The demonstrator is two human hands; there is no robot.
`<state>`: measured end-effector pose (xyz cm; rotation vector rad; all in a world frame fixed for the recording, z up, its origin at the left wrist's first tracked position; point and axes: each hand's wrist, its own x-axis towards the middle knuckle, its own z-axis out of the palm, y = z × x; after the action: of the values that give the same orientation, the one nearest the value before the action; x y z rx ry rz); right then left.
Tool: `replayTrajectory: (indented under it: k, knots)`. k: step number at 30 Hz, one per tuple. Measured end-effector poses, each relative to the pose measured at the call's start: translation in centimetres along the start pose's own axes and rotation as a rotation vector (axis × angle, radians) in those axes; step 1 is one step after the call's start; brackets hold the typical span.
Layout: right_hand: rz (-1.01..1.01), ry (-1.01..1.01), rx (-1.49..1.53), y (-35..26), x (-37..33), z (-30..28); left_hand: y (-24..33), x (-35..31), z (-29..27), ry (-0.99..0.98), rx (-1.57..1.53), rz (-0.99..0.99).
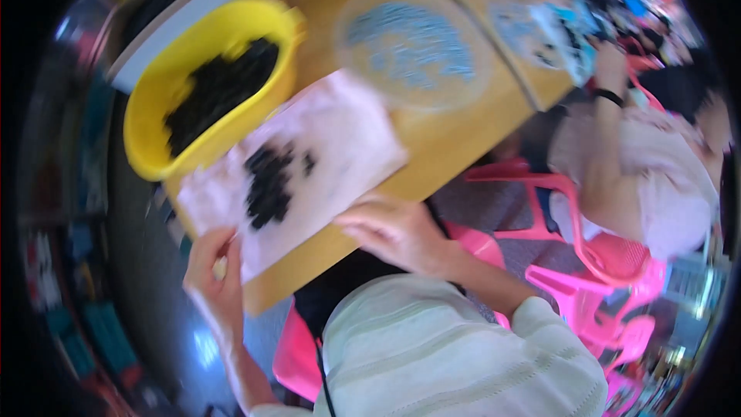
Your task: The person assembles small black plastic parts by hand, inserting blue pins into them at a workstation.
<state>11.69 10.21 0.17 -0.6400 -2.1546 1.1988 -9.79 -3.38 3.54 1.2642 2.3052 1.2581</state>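
Observation:
A pale pink cloth [340, 135] lies on the wooden table, with a small heap of little black pieces [268, 185] on it. My left hand [214, 274] is at the cloth's near left corner, thumb and fingers drawn together. Something small and pale shows against its fingers, too blurred to name. Beside the cloth's near right edge is my right hand [397, 233], its fingers closed together. What they hold, if anything, is hidden. A yellow oval basin [143, 135] with many more black pieces [224, 96] stands just beyond the cloth's left side.
A round translucent tray [482, 81] of light blue pieces sits on the table [444, 135], right of the cloth. A white-edged box [204, 11] is behind the basin. At right, a person [633, 162] sits on a pink chair [571, 185]; another tray [513, 19] lies farther off.

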Motion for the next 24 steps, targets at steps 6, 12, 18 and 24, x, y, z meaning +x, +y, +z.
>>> replayTrajectory:
  k: [6,12,18,24]
  knots:
    - [0.110,-0.048,0.000,0.7,-0.6,-1.2,0.6,-1.8,-2.9,-0.039,-0.036,0.068]
    - [0.069,0.001,-0.064,-0.1,-0.3,-0.6,-2.0,-0.9,0.3,-0.135,-0.039,-0.080]
    - [-0.028,-0.022,-0.308,0.4,1.7,1.4,-1.2,-0.2,2.1,-0.130,-0.020,-0.151]
    - [-0.075,-0.057,-0.365,1.4,3.7,2.7,-1.2,0.8,3.2,-0.120,-0.069,-0.174]
